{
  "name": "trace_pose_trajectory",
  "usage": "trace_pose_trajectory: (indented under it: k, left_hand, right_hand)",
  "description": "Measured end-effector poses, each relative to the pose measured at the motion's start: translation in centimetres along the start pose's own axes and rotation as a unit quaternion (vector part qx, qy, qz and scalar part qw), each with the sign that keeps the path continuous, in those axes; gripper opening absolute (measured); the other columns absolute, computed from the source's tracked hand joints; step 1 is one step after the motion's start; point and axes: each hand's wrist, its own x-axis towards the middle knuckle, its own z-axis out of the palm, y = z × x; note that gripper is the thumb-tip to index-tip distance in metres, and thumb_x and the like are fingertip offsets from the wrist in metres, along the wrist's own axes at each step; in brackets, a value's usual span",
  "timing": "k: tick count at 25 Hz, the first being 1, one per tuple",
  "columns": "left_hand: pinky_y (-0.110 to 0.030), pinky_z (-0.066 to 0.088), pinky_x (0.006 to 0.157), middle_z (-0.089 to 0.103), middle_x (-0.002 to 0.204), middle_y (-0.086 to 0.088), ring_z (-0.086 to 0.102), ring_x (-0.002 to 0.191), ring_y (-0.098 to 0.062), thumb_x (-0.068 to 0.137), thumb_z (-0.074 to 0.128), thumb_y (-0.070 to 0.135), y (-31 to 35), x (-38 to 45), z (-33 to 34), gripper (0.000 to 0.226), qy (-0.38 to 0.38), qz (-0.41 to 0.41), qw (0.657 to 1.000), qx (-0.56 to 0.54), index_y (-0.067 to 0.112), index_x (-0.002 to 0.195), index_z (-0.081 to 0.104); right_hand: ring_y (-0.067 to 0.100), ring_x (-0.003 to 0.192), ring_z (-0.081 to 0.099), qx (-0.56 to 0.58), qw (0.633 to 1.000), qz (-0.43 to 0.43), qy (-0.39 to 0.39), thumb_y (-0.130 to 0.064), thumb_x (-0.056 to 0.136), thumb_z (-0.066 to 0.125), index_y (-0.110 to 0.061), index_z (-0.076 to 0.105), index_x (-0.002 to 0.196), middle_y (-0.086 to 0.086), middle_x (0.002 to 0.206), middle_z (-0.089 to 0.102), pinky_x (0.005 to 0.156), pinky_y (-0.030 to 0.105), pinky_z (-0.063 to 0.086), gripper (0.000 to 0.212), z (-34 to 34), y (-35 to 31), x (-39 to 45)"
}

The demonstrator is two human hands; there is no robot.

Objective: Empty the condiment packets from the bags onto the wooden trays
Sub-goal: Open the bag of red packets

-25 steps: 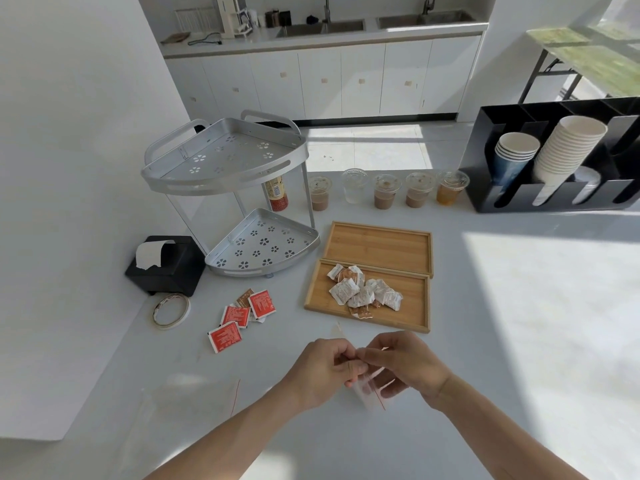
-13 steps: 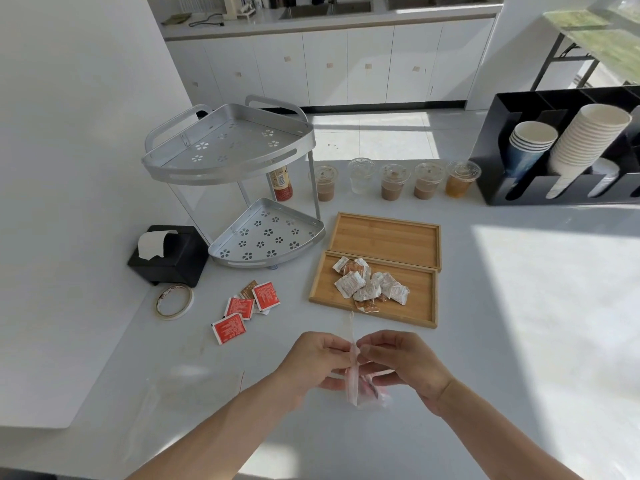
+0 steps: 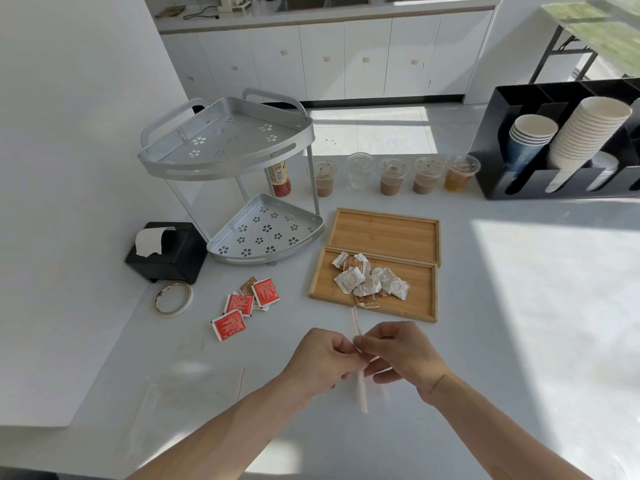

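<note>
Both hands pinch one clear plastic bag (image 3: 361,393), seen edge-on above the counter: my left hand (image 3: 322,360) on its left side, my right hand (image 3: 403,358) on its right. I cannot tell what is inside it. Two wooden trays lie side by side beyond my hands. The near tray (image 3: 420,299) holds a heap of white and brown packets (image 3: 369,280). The far tray (image 3: 384,233) holds nothing. Several red packets (image 3: 242,306) lie loose on the counter to the left. A second clear bag (image 3: 187,389) lies flat at the near left.
A two-tier metal corner rack (image 3: 228,161) stands at the left, a black tissue box (image 3: 166,252) and a tape roll (image 3: 172,299) in front of it. Lidded drink cups (image 3: 393,174) line the back edge. A black cup holder (image 3: 568,147) stands at the right.
My hands have stayed together on the bag. The bag has turned from flat and wide to a thin upright strip between my fingers. The camera has tilted down slightly.
</note>
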Motion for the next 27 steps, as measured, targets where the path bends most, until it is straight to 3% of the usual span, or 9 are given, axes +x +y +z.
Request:
trace_pose_trajectory:
  k: [7,14,19,23,27]
  left_hand:
    - [-0.019,0.045,0.054,0.063,0.061,0.009,0.058,0.061,-0.006,0.081,0.076,0.026,-0.3,-0.1,-0.7,0.012,-0.057,-0.014,0.996,-0.072,0.018,0.076,0.070]
    - [-0.020,0.045,0.054,0.065,0.062,0.008,0.059,0.062,-0.006,0.081,0.076,0.027,-0.2,0.1,-0.7,0.013,-0.058,-0.011,0.996,-0.072,0.017,0.076,0.071]
    - [-0.028,0.057,0.062,0.073,0.078,0.003,0.068,0.076,-0.009,0.084,0.073,0.027,0.0,-0.1,-0.4,0.019,-0.055,0.002,0.995,-0.084,0.010,0.092,0.069]
    - [-0.032,0.059,0.060,0.075,0.081,-0.006,0.071,0.074,-0.015,0.086,0.071,0.032,0.6,0.0,-0.5,0.027,-0.022,-0.011,0.993,-0.116,0.006,0.093,0.067]
    - [-0.032,0.059,0.061,0.074,0.080,-0.008,0.070,0.069,-0.015,0.091,0.065,0.023,0.4,0.4,-0.5,0.016,-0.004,-0.002,0.996,-0.090,0.007,0.089,0.069]
  right_hand:
    - [0.021,0.079,0.071,0.132,0.989,0.027,-0.060,-0.021,0.087,0.072,0.000,0.072,0.095,0.013,0.087,0.075,0.062,0.029,0.057,0.022,-1.1,0.9,-0.2]
    - [0.024,0.080,0.070,0.097,0.994,0.009,-0.048,-0.026,0.089,0.070,0.001,0.070,0.097,0.021,0.097,0.074,0.068,0.032,0.058,0.028,-0.7,0.6,-0.2]
    - [0.026,0.081,0.071,0.115,0.992,0.018,-0.044,-0.020,0.083,0.076,-0.001,0.070,0.100,0.023,0.097,0.074,0.065,0.031,0.056,0.025,-0.8,0.8,-0.2]
    - [0.018,0.073,0.072,0.071,0.997,0.007,-0.021,-0.015,0.080,0.078,-0.004,0.072,0.096,0.015,0.091,0.076,0.065,0.028,0.058,0.020,-0.4,0.6,-0.4]
    - [0.016,0.067,0.071,0.028,1.000,-0.007,0.006,-0.013,0.075,0.083,-0.007,0.074,0.088,0.013,0.087,0.075,0.061,0.027,0.058,0.017,0.0,0.4,-0.2]
